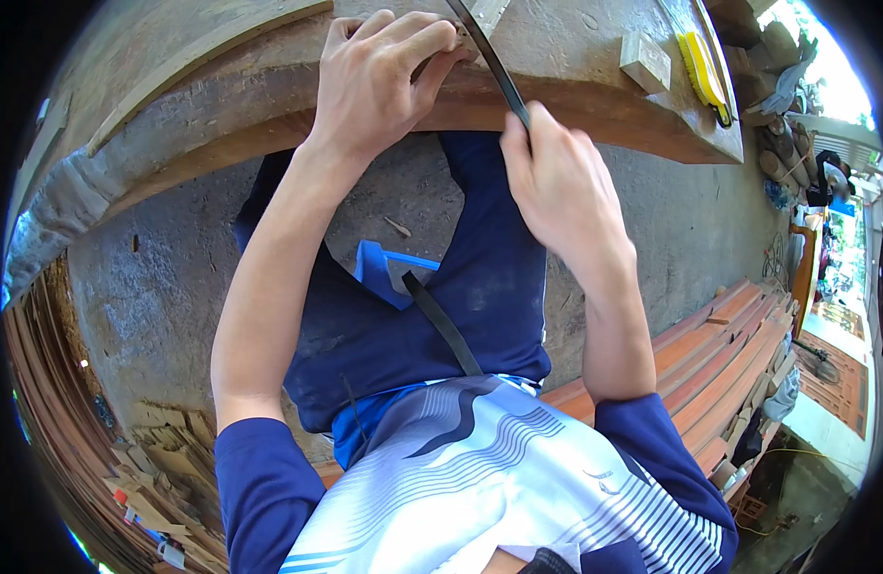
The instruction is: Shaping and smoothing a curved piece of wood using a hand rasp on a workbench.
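Observation:
My right hand (566, 182) is wrapped round the near end of a long, narrow dark metal strip (494, 62) that looks like a file. The strip slants up and left from the fist, over the workbench edge, and leaves the picture at the top. My left hand (379, 81) lies at the bench edge with its fingers curled and pressed against a small pale piece of wood (468, 42) beside the strip. Much of that wood is hidden by the fingers. The bench (566, 57) is a thick wooden slab with a worn top.
A small wooden block (645, 62) and a yellow brush-like tool (703, 77) lie on the bench at the right. A long wooden strip (202, 62) runs along its left part. Reddish boards (690, 354) are stacked behind at right; offcuts (169, 459) lie at lower left.

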{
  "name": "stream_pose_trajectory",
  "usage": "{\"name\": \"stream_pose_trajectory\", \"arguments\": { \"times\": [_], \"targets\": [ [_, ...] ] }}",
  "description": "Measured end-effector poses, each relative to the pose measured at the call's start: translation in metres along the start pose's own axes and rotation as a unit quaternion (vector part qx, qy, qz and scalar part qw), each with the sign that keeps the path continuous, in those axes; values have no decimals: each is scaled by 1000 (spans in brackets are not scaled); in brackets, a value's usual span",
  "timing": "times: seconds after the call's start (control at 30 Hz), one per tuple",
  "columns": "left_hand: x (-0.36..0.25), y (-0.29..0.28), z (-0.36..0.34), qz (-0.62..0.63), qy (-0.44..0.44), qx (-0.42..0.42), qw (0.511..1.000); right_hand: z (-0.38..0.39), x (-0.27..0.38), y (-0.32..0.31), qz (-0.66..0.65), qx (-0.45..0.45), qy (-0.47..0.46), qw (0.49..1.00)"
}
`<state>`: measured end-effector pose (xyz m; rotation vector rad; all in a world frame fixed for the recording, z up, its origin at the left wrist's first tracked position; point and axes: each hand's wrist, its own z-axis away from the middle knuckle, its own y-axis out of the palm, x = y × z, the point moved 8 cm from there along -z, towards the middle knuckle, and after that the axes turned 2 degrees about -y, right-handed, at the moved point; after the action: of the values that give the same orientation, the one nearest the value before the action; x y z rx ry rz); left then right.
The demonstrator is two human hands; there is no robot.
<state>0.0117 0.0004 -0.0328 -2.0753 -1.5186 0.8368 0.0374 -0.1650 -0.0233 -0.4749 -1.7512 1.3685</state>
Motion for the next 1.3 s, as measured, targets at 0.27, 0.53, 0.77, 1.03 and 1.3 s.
{"name": "stream_pose_trajectory", "arguments": {
  "times": [0.27, 0.53, 0.77, 1.03, 1.3],
  "targets": [
    [-6, 1, -2, 32, 29, -17, 999, 33, -7, -7, -6, 53, 59, 997],
    [2, 8, 3, 44, -17, -34, 998, -19, 3, 4, 5, -13, 6, 1000],
    [1, 2, 2, 30, 8, -46, 998, 56, -9, -6, -16, 64, 85, 994],
    [-2, 6, 0, 37, 5, -31, 999, -29, 2, 5, 11, -24, -6, 1000],
    [0, 3, 1, 37, 6, -25, 999, 70, -9, -13, -15, 49, 61, 997]
  ]
}}
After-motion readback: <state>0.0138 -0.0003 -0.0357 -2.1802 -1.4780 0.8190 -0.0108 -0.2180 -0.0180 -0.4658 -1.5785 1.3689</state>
